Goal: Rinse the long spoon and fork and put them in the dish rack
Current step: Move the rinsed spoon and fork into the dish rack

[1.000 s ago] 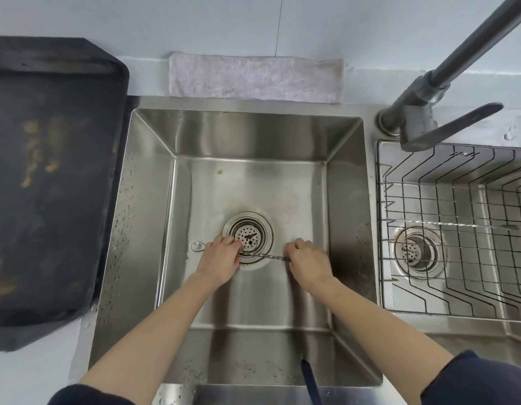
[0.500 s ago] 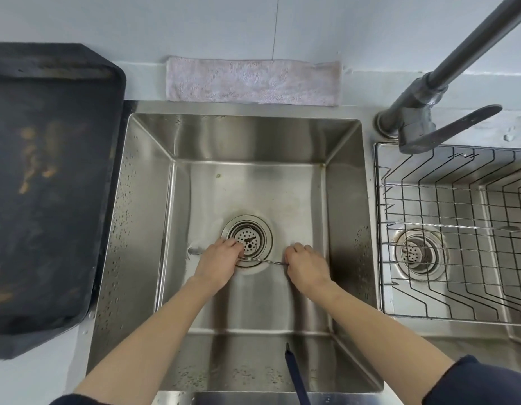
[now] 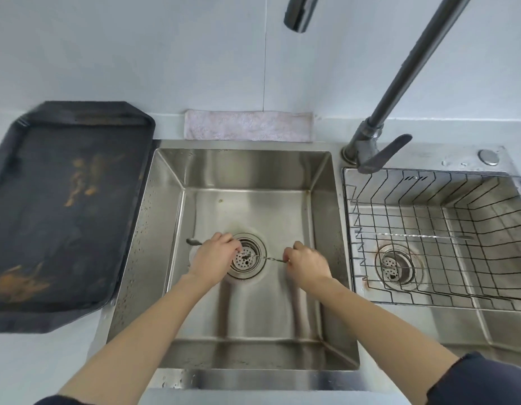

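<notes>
A long thin spoon with a twisted handle [image 3: 269,258] lies across the drain [image 3: 247,258] low in the left sink [image 3: 244,168]. Its small bowl [image 3: 192,242] sticks out to the left of my left hand [image 3: 215,255], which grips the handle near that end. My right hand [image 3: 306,263] pinches the other end of the handle. A second long twisted utensil [image 3: 414,236] lies across the wire dish rack [image 3: 348,200], which sits in the right sink; its head is too thin to tell. No water runs from the faucet spout [image 3: 297,13].
The faucet base and lever [image 3: 376,154] stand between the two sinks. A dark, stained tray [image 3: 63,211] fills the counter on the left. A pale folded cloth [image 3: 247,128] lies behind the left sink against the wall.
My head has tilted up, so the faucet spout and more of the wall and rack show. Both hands still hold the spoon over the drain, in nearly the same place.
</notes>
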Demonstrator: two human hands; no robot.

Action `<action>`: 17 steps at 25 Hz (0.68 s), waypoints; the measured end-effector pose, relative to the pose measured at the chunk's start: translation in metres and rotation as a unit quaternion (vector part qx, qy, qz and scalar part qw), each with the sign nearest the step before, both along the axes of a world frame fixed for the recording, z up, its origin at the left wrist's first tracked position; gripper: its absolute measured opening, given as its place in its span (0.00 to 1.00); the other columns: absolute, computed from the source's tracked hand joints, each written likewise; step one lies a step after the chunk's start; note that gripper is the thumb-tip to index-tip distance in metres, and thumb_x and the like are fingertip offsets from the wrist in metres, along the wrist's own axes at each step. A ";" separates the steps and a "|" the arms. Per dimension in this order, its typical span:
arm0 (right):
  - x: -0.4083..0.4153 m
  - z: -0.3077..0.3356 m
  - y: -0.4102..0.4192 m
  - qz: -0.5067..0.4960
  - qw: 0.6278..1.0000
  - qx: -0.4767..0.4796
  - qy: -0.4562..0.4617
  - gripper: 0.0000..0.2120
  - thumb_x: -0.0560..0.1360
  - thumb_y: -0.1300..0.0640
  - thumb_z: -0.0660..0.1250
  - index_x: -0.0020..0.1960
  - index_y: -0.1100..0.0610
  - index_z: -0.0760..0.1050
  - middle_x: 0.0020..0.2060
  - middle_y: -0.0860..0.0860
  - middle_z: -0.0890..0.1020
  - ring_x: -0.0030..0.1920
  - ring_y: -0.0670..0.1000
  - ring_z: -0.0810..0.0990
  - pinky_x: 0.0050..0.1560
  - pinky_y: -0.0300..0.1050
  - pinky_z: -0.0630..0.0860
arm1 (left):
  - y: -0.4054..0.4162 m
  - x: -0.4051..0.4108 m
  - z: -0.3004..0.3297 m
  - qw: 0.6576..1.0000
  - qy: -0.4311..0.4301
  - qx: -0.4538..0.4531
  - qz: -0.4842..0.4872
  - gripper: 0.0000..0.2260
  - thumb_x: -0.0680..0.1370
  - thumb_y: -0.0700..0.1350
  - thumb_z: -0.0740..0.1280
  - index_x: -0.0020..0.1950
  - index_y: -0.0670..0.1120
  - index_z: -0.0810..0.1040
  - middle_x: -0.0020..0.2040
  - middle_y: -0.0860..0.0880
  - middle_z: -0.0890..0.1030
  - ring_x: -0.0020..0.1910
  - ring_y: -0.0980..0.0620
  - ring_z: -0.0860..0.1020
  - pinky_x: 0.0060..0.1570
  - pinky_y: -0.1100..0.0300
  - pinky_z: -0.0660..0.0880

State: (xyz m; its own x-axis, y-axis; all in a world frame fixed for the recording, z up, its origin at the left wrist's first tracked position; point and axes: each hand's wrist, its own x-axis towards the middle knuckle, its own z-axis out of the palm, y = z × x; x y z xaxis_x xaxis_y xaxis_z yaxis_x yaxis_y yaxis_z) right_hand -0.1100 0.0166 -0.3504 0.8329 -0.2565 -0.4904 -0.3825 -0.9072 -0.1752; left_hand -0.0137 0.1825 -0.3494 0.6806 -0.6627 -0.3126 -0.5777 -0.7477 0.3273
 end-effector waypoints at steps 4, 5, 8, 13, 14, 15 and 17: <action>-0.007 0.022 -0.003 -0.005 0.999 0.004 -0.042 0.14 0.78 0.65 0.55 0.60 0.60 0.73 0.59 0.58 0.74 0.59 0.60 0.75 0.53 0.52 0.75 | -0.001 -0.003 0.025 0.999 -0.038 -0.013 -0.008 0.11 0.79 0.42 0.57 0.57 0.44 0.77 0.56 0.44 0.78 0.58 0.45 0.73 0.56 0.53 0.71; -0.008 0.026 -0.003 -0.005 0.999 0.003 -0.054 0.14 0.78 0.65 0.55 0.60 0.61 0.73 0.58 0.58 0.74 0.60 0.60 0.74 0.53 0.52 0.75 | -0.001 -0.003 0.031 0.999 -0.044 -0.018 -0.009 0.11 0.79 0.41 0.57 0.56 0.44 0.77 0.56 0.44 0.78 0.58 0.45 0.73 0.56 0.53 0.70; -0.015 0.040 -0.001 -0.003 0.996 0.002 -0.093 0.13 0.78 0.65 0.55 0.59 0.61 0.73 0.57 0.58 0.75 0.59 0.60 0.75 0.52 0.53 0.76 | 0.000 -0.006 0.049 0.997 -0.058 -0.042 -0.001 0.10 0.79 0.41 0.58 0.55 0.42 0.78 0.54 0.43 0.78 0.58 0.44 0.74 0.57 0.52 0.69; -0.021 0.061 -0.006 0.017 0.989 -0.014 -0.148 0.12 0.79 0.64 0.56 0.59 0.60 0.74 0.55 0.58 0.75 0.56 0.61 0.76 0.49 0.53 0.75 | 0.003 -0.015 0.074 0.991 -0.091 -0.094 0.003 0.09 0.77 0.38 0.61 0.51 0.39 0.79 0.50 0.40 0.80 0.54 0.40 0.75 0.56 0.50 0.71; -0.022 0.065 -0.008 0.018 0.987 -0.018 -0.159 0.12 0.78 0.64 0.56 0.58 0.60 0.74 0.55 0.58 0.75 0.56 0.61 0.77 0.50 0.54 0.76 | 0.003 -0.017 0.078 0.991 -0.097 -0.097 0.002 0.09 0.77 0.37 0.61 0.52 0.39 0.79 0.50 0.40 0.80 0.54 0.40 0.75 0.56 0.51 0.71; -0.024 0.068 -0.011 0.021 0.985 -0.024 -0.168 0.12 0.78 0.64 0.56 0.58 0.60 0.74 0.55 0.58 0.75 0.56 0.61 0.77 0.49 0.54 0.76 | 0.002 -0.020 0.081 0.990 -0.100 -0.096 0.003 0.09 0.77 0.38 0.60 0.52 0.40 0.79 0.51 0.40 0.80 0.54 0.40 0.75 0.56 0.51 0.70; -0.028 0.075 -0.015 0.028 0.982 -0.039 -0.181 0.12 0.79 0.63 0.56 0.59 0.60 0.74 0.55 0.58 0.75 0.58 0.60 0.75 0.48 0.52 0.75 | -0.001 -0.027 0.086 0.990 -0.105 -0.091 0.005 0.09 0.78 0.39 0.60 0.54 0.41 0.78 0.53 0.42 0.79 0.56 0.42 0.74 0.57 0.51 0.70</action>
State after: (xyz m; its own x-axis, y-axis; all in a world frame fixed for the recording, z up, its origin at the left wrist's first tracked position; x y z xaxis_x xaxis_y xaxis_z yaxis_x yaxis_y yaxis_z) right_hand -0.1384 0.0011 -0.2749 0.9631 -0.2300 -0.1399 -0.2566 -0.9413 -0.2192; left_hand -0.0408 0.1811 -0.2633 0.7247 -0.6879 -0.0395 -0.6404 -0.6936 0.3299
